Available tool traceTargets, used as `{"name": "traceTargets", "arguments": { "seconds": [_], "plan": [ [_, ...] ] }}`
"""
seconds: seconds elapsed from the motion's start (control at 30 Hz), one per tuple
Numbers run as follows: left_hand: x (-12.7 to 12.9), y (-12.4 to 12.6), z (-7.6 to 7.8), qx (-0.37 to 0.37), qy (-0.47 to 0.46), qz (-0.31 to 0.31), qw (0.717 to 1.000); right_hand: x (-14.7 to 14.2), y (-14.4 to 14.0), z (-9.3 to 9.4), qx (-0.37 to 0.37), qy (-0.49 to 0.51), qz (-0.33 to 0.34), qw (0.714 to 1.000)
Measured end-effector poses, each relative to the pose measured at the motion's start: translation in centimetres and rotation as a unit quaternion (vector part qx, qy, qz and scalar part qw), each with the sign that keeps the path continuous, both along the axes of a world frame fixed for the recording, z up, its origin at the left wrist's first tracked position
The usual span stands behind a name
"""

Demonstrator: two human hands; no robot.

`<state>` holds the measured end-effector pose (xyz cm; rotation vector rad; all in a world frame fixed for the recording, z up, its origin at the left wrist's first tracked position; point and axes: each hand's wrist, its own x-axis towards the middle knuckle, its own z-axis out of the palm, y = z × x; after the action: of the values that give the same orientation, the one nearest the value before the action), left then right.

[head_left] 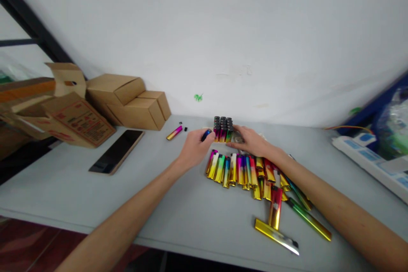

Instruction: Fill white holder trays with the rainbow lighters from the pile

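Observation:
My left hand point(196, 146) is closed round a lighter point(206, 134) with a dark blue top; most of its body is hidden by the fingers. Just right of it, an upright block of lighters point(223, 128) with black tops stands in rows near the wall. My right hand point(250, 140) rests at the block's right side, fingers stretched out, and seems to hold nothing; some fingertips are hidden. Below both hands lies a row of shiny lighters point(233, 169) in rainbow and gold. More of them, including a red one point(275, 208), lie in a loose heap under my right forearm.
A pink and gold lighter point(174, 133) lies apart at left near two small black bits. Further left are a phone point(117, 152), cardboard boxes point(127, 97) and an opened carton point(79, 117). A white power strip point(372, 161) sits at right; the white wall point(204, 51) closes the back.

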<state>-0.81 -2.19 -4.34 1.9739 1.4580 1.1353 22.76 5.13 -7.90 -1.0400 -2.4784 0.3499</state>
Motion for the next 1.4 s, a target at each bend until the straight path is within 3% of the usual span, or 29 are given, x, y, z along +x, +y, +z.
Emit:
{"name": "traceTargets", "arguments": {
  "seconds": [0.37,0.5,0.67,0.83,0.93,1.1,1.3,1.4],
  "plan": [
    [0.2,-0.1,-0.4,0.007,-0.009,0.02,1.0,0.0,-0.1,0.0,0.003,0.006,0.001,1.0],
    [-0.2,0.2,-1.0,-0.008,-0.102,-0.003,0.995,-0.1,0.0,0.0,-0.001,0.0,0.005,1.0],
    [-0.8,1.5,-1.6,-0.065,-0.254,-0.052,0.964,0.2,0.3,-0.3,0.009,-0.006,0.007,1.0],
    [-1.5,2.8,-1.8,-0.064,-0.327,-0.027,0.943,0.5,0.3,-0.4,0.016,-0.011,0.016,1.0],
    [-2.2,3.2,-1.7,-0.086,-0.313,-0.011,0.946,0.5,0.2,-0.3,0.014,-0.009,0.015,1.0],
    [-3.1,3.4,-1.3,-0.055,-0.215,-0.013,0.975,0.5,0.2,-0.2,0.013,-0.015,0.009,1.0],
    [-3.8,3.7,-1.6,-0.082,-0.242,-0.03,0.966,0.5,0.2,-0.5,0.016,-0.009,0.005,1.0],
    [-4.0,3.6,-1.6,-0.07,-0.201,-0.024,0.977,0.5,0.2,-0.5,0.015,-0.006,0.005,1.0]
  ]
}}
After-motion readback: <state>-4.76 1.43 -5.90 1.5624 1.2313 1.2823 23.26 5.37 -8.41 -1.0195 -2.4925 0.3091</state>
